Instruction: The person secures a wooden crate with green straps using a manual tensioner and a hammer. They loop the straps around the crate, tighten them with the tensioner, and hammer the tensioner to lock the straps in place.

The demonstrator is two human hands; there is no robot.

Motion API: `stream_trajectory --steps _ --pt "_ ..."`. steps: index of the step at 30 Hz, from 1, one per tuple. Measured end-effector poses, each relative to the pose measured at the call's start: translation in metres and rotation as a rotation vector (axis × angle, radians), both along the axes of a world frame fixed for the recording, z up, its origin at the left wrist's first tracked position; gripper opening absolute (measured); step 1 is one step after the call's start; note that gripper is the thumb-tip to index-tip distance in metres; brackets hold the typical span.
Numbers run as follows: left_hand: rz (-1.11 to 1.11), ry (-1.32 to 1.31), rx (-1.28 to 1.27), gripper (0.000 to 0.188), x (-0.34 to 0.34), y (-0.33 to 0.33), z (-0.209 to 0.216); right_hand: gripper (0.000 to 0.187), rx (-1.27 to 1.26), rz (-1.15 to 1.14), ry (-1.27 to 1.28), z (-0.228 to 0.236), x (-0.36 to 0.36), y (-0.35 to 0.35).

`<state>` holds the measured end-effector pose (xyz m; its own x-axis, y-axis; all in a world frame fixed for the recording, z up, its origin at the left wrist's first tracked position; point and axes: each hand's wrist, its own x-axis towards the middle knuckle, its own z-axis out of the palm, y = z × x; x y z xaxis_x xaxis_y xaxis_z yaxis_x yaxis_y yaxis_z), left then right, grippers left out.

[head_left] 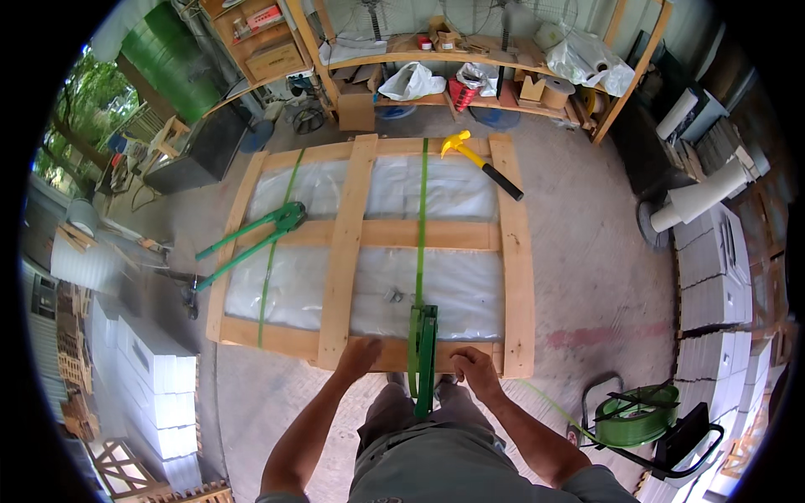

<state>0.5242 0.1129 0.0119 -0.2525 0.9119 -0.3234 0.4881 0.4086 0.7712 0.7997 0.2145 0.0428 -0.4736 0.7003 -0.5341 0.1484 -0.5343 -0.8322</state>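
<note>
A wooden crate frame [342,243] lies before me over a load wrapped in clear plastic film [444,189]. Along its right half runs a green strap [422,193], with a green strapping tensioner [428,352] standing on it at the near edge. My left hand [360,357] is closed at the near edge, left of the tensioner; its curled fingers are partly hidden. My right hand [475,369] is closed just right of the tensioner, and what it holds, if anything, is hidden. Small metal pieces [393,294] lie on the film near the strap.
A yellow claw hammer [482,164] rests on the far right of the crate. Green long-handled crimpers [267,230] lie at left, near a second green strap [280,243]. A strap reel [637,415] stands on a cart at right. White stacks [151,369] and shelving [470,59] surround the floor.
</note>
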Motion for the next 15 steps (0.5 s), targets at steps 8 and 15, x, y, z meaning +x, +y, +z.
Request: stream_trajectory --steps 8,15 --pt "-0.412 0.62 0.367 0.02 0.005 0.139 -0.061 0.017 0.185 -0.184 -0.206 -0.042 0.031 -0.03" --pt "-0.605 0.732 0.591 0.029 0.012 0.136 -0.067 0.029 0.028 -0.389 -0.279 -0.028 0.037 -0.084"
